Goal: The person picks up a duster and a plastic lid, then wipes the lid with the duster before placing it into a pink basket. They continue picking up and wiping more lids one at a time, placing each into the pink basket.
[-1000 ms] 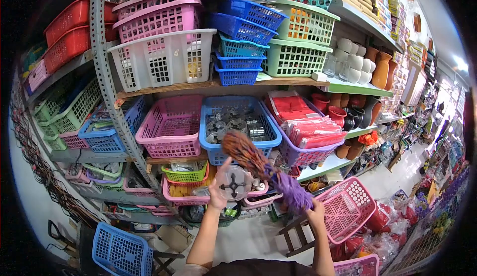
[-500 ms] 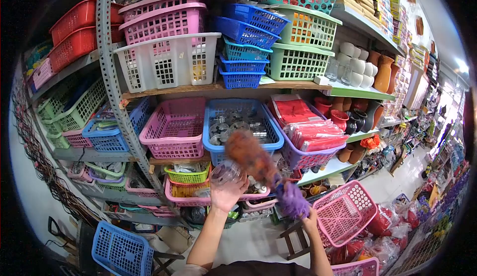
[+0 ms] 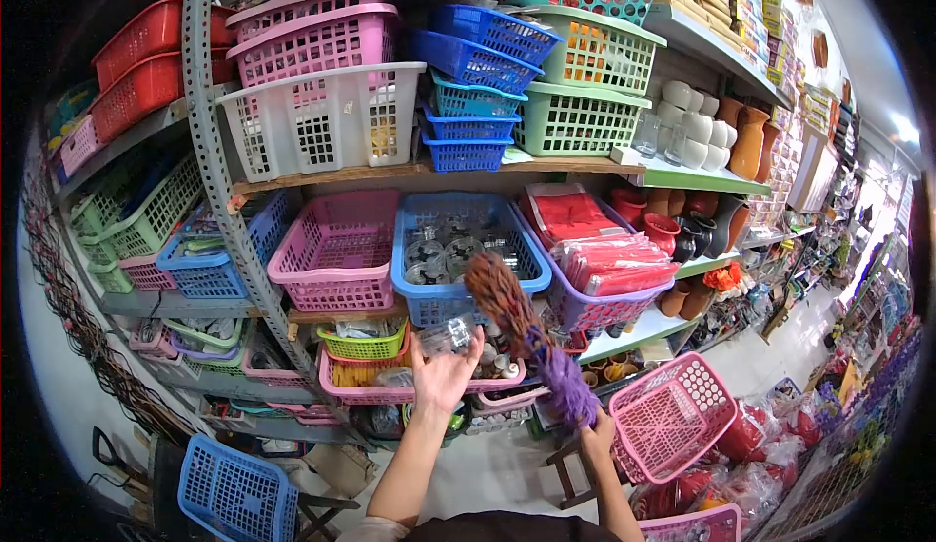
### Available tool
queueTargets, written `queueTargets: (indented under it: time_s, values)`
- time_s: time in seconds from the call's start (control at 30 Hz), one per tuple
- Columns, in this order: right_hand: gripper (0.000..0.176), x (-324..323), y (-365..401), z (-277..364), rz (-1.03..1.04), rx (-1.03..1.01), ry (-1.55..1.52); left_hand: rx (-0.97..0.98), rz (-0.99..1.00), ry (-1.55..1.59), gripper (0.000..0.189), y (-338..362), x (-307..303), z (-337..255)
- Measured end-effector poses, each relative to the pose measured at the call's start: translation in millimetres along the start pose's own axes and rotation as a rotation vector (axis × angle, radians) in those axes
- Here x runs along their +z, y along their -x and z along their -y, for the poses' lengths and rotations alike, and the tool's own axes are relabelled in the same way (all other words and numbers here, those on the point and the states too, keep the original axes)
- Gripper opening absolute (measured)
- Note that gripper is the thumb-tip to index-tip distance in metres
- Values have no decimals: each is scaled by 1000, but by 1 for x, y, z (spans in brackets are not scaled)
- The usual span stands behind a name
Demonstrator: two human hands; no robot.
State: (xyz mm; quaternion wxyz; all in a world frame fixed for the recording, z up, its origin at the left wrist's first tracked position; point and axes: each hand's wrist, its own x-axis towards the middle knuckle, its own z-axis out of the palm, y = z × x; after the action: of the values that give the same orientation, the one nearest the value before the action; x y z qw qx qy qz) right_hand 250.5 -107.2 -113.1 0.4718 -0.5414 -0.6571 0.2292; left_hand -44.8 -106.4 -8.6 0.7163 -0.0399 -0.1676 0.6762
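My left hand (image 3: 444, 374) is wrapped round a small clear container (image 3: 448, 334), palm up, with the fingers along its sides. A fluffy duster (image 3: 534, 339), brown toward its far end and purple toward the near one, slants up and left from my right hand (image 3: 597, 435). That hand grips it at the purple end, and the duster's brown tip is close to the clear container's right side. Just beyond my left hand, a blue basket (image 3: 468, 290) on the shelf holds several similar clear containers.
A pink basket (image 3: 331, 293) sits left of the blue one; a purple basket (image 3: 624, 290) with red packets (image 3: 609, 267) is on the right. An upright metal post (image 3: 219, 152) stands at left. Lower down are another pink basket (image 3: 648, 464) and a blue crate (image 3: 234, 491).
The duster, blurred before, now shows sharply, and its tip has shifted slightly right, away from the clear container. The container looks turned in my left hand.
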Motion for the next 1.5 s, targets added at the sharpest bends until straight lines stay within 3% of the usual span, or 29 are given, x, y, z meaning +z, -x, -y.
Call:
queueTargets:
  time_s: [0.07,0.1,0.13,0.2,0.33,0.37,0.4,0.47,0.5,0.53,0.6,0.67,0.73,0.8,0.87,0.93,1.0,1.03,1.07,1.13,1.17,1.23,1.4,1.47,1.5]
  values:
    - [26,-3,4,4,-83,-293,16,113,55,-292,59,-2,-7,-1]
    - [26,-2,5,3,-83,-292,16,130,4,-338,55,1,-3,2]
    - [26,-2,6,0,-39,-279,28,213,90,-526,52,-8,-11,-2]
    - [28,1,8,-8,45,-254,54,220,19,-489,49,-1,-14,-3]
    - [25,7,7,-15,-89,-47,-70,291,-52,-380,47,-10,-18,-2]
    - [24,-3,7,-1,-83,-203,4,287,-13,-434,45,-9,-16,-2]
    - [24,-5,6,-2,-83,-203,4,281,26,-488,43,-9,-16,-2]
    - [24,-13,4,-8,-40,-420,177,272,61,-541,41,-9,-17,-3]
    - [25,-11,2,-11,6,-280,184,321,-16,-555,37,-10,-21,-5]
    - [25,-9,3,-13,7,-279,187,371,-91,-567,34,-12,-26,-7]
    - [27,1,1,-10,-140,-52,-36,323,-39,-532,36,-19,-40,-18]
    - [30,-3,0,-25,-116,-143,-53,286,-7,-532,34,-18,-52,-26]
    - [28,-10,0,-17,41,-338,33,214,117,-678,37,-14,-34,-18]
    - [23,-10,-1,-5,-32,-408,83,188,-96,-640,40,-8,-42,-24]
    - [24,-3,-3,-24,-70,-161,88,219,-114,-623,41,-13,-37,-16]
    - [29,-6,-4,-18,-34,-92,124,251,-131,-609,42,-13,-29,-14]
    - [32,-10,-1,-8,48,-224,11,92,-117,-584,44,-7,-22,-12]
    - [32,-12,0,7,-17,-406,83,11,48,-668,49,-4,-18,-11]
    - [32,-10,0,9,-16,-404,84,50,-184,-500,55,-3,-16,-7]
    - [33,-8,-1,9,60,-302,106,-111,130,-526,56,-8,-28,-20]
    - [33,-7,0,10,62,-303,107,-109,130,-525,56,-10,-35,-21]
    - [34,-4,1,12,17,-130,130,15,-120,-377,60,-8,-6,-1]
    - [37,-10,-1,-10,-83,-180,-86,45,-138,-479,67,-3,0,-9]
    - [41,-34,0,5,85,-343,272,0,-159,-368,67,2,3,-13]
    - [45,-40,1,3,108,-213,366,78,-123,-612,69,0,1,-20]
